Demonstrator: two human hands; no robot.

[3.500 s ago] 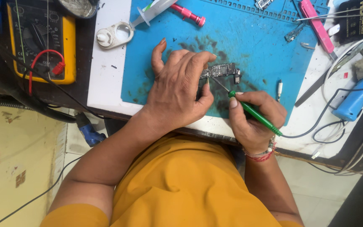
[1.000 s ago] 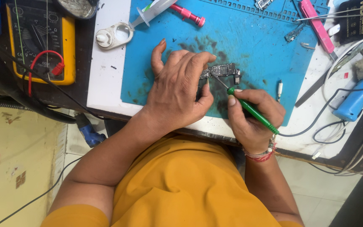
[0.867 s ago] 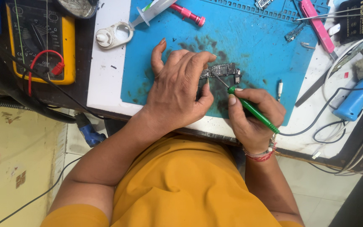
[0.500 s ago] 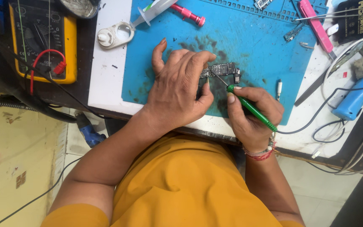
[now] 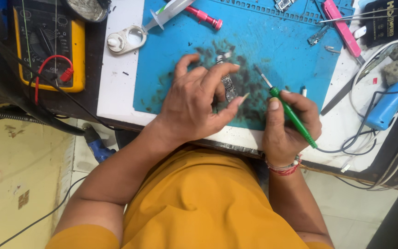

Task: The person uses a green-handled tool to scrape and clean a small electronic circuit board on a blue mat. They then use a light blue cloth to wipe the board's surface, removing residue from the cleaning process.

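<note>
The green screwdriver (image 5: 293, 117) has come away from the small metal part (image 5: 229, 87): in the earlier frames its tip rests on the part, and now the tip points up and left over bare mat, apart from the part. The right hand (image 5: 291, 124) keeps a closed pencil grip on the green handle, thumb and fingers wrapped around it, just right of centre in the frame. The left hand (image 5: 199, 106) has also shifted; earlier it lay flatter over the part, and now its fingers are arched, with the fingertips pinching the small grey, banded piece and turning it more on edge at the middle of the frame. That suggests the prodding has paused while the part is repositioned in the fingers. The part sits on the smudged area of the blue work mat (image 5: 272, 41). Farther out, a syringe (image 5: 171, 10) and a red-handled tool (image 5: 203, 16) lie along the top edge, a pink tool (image 5: 342, 27) at upper right, a blue corded tool (image 5: 395, 99) at the right edge, and a yellow multimeter (image 5: 47, 46) at upper left, all where they were.
</note>
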